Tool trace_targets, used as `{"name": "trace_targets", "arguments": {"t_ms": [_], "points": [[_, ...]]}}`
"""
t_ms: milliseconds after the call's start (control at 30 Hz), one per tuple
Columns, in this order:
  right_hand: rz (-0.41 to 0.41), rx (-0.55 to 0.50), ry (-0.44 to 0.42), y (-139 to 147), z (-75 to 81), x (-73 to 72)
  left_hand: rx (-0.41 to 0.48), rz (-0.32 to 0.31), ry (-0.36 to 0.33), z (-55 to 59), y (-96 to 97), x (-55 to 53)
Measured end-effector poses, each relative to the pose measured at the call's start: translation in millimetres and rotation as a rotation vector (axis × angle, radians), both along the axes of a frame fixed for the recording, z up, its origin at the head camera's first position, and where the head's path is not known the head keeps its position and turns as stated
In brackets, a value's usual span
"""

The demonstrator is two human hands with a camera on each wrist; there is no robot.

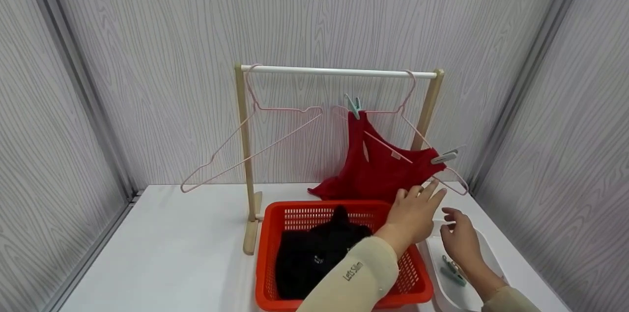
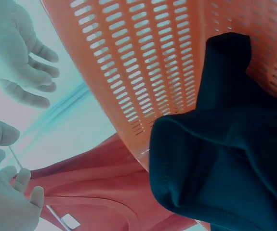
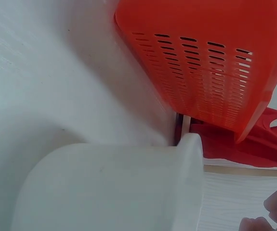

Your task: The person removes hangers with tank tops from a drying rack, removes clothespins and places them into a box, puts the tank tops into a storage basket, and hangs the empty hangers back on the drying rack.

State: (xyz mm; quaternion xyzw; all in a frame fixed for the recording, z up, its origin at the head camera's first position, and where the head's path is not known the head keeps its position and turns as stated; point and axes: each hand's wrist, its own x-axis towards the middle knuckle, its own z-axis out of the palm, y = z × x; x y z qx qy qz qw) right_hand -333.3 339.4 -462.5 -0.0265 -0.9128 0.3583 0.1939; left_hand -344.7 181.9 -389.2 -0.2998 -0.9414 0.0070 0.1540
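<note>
A red sleeveless top (image 1: 388, 164) hangs from a pink hanger (image 1: 416, 130) on the right of the rack. A pale green clothespin (image 1: 354, 108) clips one strap, and a grey clothespin (image 1: 445, 156) clips the other. My left hand (image 1: 413, 211) is just below the grey clothespin, its fingers extended beside the top; whether they touch the fabric is unclear. Holding nothing visible, my right hand (image 1: 462, 241) is over the white tray (image 1: 491, 253), fingers loosely bent. Clothespins (image 1: 453, 272) lie in that tray. Both hands also show in the left wrist view.
An orange-red basket (image 1: 261, 272) with black clothing (image 1: 314, 253) stands in front of the rack. Another pink hanger (image 1: 245, 155) hangs bare at the left end of the white rod (image 1: 324, 71). Wooden posts (image 1: 245, 145) hold the rod. Patterned walls enclose the white table (image 1: 172, 253).
</note>
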Motion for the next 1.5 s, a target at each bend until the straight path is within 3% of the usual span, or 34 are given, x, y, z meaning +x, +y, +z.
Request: {"name": "trace_targets", "arguments": {"t_ms": [233, 533, 700, 833, 1067, 1200, 1300, 1500], "points": [[-0.009, 0.009, 0.008, 3.8, -2.8, 0.3, -0.007, 0.013, 0.006, 4.9, 7.4, -3.7], [-0.016, -0.019, -0.048, 6.6, -8.4, 4.1, -0.019, 0.018, -0.013, 1.8, 11.4, -11.6], [-0.013, -0.022, -0.048, 6.8, -6.5, 3.4, -0.053, 0.041, 0.045, 0.1, 6.6, -14.2], [-0.014, -0.028, -0.046, 5.2, -4.7, 1.9, -0.031, 0.02, 0.092, 0.7, 3.2, -12.9], [-0.012, 0.005, 0.015, 1.6, -8.0, 1.0, 0.039, -0.038, 0.154, 0.8, -2.7, -1.9], [-0.015, 0.028, 0.051, 0.3, -9.5, 0.0, 0.075, 0.008, 0.11, 6.9, -4.5, 8.6], [-0.018, 0.016, 0.025, 0.9, -9.1, 0.1, 0.112, 0.05, 0.079, 15.2, -5.0, 17.9], [-0.007, 0.014, 0.006, 2.3, -9.5, 0.6, 0.185, 0.117, 0.122, 27.1, -10.0, 33.8]]}}
